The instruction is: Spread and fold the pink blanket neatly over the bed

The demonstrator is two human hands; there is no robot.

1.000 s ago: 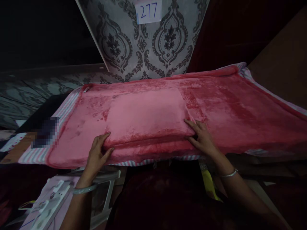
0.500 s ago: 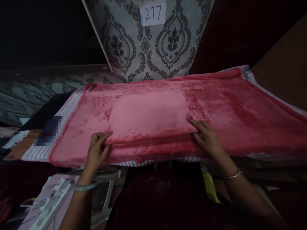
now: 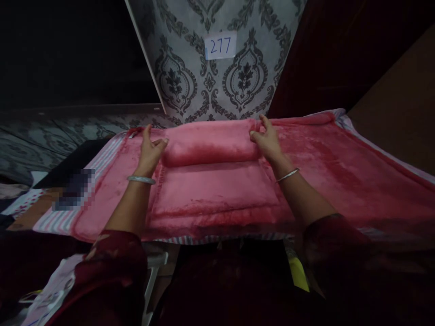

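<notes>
Left hand (image 3: 150,153) and right hand (image 3: 269,142), grip unclear, flanked pink plush cloth (image 3: 210,142), its near edge newly folded back, making it narrower.

The number "277" (image 3: 220,45) is handwritten in blue on a white paper (image 3: 227,55) on the patterned wall (image 3: 244,82). A small pale tag (image 3: 132,134) on the pink cloth (image 3: 319,167) is too small to read.

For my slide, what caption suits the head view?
Left hand and right hand at either end of folded pink cloth.
</notes>
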